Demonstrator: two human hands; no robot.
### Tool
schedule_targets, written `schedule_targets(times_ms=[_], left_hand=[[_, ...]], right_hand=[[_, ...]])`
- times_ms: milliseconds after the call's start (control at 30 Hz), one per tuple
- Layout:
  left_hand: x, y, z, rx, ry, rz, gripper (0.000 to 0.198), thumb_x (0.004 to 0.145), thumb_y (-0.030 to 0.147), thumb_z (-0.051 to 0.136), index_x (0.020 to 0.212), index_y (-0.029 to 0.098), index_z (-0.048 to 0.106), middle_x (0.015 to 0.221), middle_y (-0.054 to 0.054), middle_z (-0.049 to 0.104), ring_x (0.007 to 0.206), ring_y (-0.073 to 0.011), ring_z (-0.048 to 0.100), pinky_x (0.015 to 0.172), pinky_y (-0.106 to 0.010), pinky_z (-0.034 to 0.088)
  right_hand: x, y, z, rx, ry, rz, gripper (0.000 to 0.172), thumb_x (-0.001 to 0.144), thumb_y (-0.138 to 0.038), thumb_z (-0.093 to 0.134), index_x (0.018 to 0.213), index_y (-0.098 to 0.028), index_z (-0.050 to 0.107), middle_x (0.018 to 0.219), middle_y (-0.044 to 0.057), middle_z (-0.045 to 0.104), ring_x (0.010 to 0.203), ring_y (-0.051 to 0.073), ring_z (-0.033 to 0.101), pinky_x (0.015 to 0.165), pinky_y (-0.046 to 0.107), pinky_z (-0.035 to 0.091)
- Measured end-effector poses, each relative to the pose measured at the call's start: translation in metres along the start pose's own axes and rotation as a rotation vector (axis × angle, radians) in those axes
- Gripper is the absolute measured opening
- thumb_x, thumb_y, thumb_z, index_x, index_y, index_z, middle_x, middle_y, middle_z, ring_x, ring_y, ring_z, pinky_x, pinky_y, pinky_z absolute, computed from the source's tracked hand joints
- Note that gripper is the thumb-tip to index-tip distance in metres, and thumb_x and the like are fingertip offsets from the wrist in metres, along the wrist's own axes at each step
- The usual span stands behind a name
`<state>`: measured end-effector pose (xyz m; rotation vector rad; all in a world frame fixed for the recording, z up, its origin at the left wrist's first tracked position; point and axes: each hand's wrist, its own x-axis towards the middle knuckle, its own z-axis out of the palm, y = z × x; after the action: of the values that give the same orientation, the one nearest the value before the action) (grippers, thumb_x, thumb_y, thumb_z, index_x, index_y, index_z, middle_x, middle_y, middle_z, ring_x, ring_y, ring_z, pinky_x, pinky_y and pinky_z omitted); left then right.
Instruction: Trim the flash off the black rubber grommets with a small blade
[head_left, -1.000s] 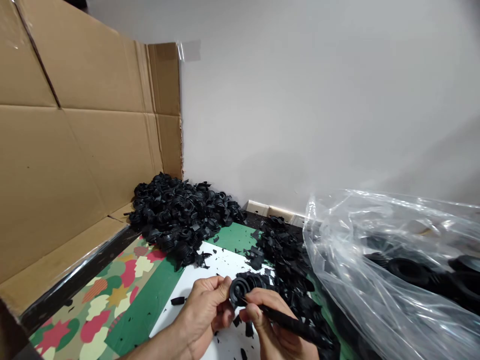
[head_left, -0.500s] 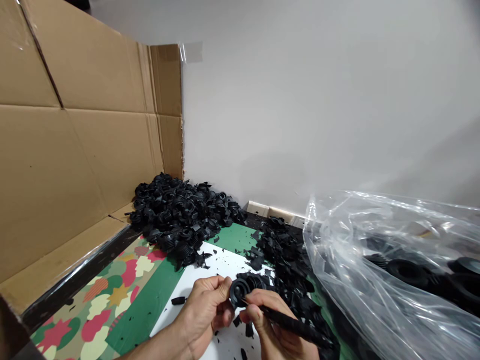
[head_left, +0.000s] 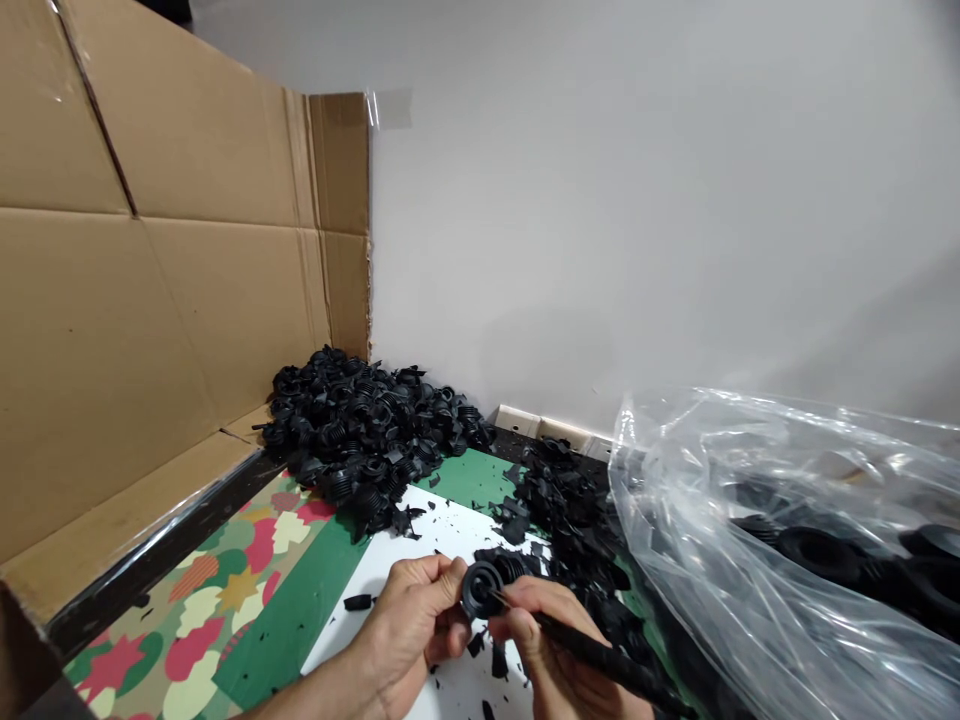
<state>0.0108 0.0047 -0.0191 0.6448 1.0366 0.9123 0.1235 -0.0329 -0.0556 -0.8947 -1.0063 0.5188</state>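
My left hand (head_left: 409,625) pinches a round black ribbed rubber part (head_left: 484,588) between thumb and fingers, just above a white sheet (head_left: 420,560). My right hand (head_left: 544,640) grips a thin black tool (head_left: 600,660) like a pen, its tip touching the part's rim. Small black offcuts lie on the sheet under both hands.
A heap of the same black rubber parts (head_left: 367,430) lies against the wall and a tall cardboard panel (head_left: 150,300) on the left. A pile of black scraps (head_left: 570,510) sits right of the sheet. A clear plastic bag (head_left: 787,540) holding larger black parts fills the right side.
The view has shifted slightly. Both hands stay together on the rubber part, with the tool tip still at its rim.
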Motion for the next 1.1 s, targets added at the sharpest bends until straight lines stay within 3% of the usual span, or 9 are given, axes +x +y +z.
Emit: schedule_targets(times_ms=[267, 433, 700, 1100], left_hand=[[0.0004, 0.0020, 0.0000, 0.011, 0.005, 0.008, 0.056, 0.042, 0.061, 0.084, 0.055, 0.015, 0.055, 0.034, 0.005, 0.047, 0.030, -0.0038, 0.035, 0.038, -0.018, 0.014], [-0.0025, 0.0047, 0.0026, 0.024, 0.008, 0.006, 0.059, 0.039, 0.063, 0.083, 0.057, 0.015, 0.055, 0.036, 0.005, 0.049, 0.032, -0.0026, 0.034, 0.039, -0.018, 0.013], [0.0007, 0.0024, 0.0007, 0.026, 0.018, 0.016, 0.059, 0.039, 0.063, 0.083, 0.056, 0.015, 0.054, 0.036, 0.005, 0.048, 0.032, -0.0034, 0.035, 0.040, -0.018, 0.013], [-0.0039, 0.0044, 0.0042, 0.053, 0.010, -0.007, 0.061, 0.037, 0.064, 0.083, 0.057, 0.014, 0.055, 0.039, 0.002, 0.054, 0.032, -0.0018, 0.034, 0.040, -0.017, 0.014]], right_hand=[[-0.0019, 0.0022, 0.0021, 0.017, -0.017, 0.024, 0.014, 0.081, -0.036, 0.071, 0.078, -0.022, 0.072, 0.074, 0.003, 0.067, 0.060, 0.017, 0.065, 0.048, 0.025, 0.046], [0.0014, -0.0005, 0.0024, 0.002, 0.036, -0.031, 0.009, 0.079, -0.032, 0.073, 0.083, -0.024, 0.073, 0.081, 0.002, 0.068, 0.064, 0.016, 0.065, 0.057, 0.026, 0.049], [-0.0026, 0.0043, 0.0007, -0.045, -0.026, 0.011, 0.020, 0.081, -0.040, 0.070, 0.077, -0.021, 0.072, 0.075, 0.004, 0.066, 0.062, 0.017, 0.064, 0.048, 0.025, 0.046], [0.0011, 0.0019, -0.0019, -0.015, -0.014, -0.034, 0.003, 0.082, -0.026, 0.070, 0.083, -0.024, 0.072, 0.081, 0.001, 0.067, 0.066, 0.016, 0.065, 0.060, 0.026, 0.049]])
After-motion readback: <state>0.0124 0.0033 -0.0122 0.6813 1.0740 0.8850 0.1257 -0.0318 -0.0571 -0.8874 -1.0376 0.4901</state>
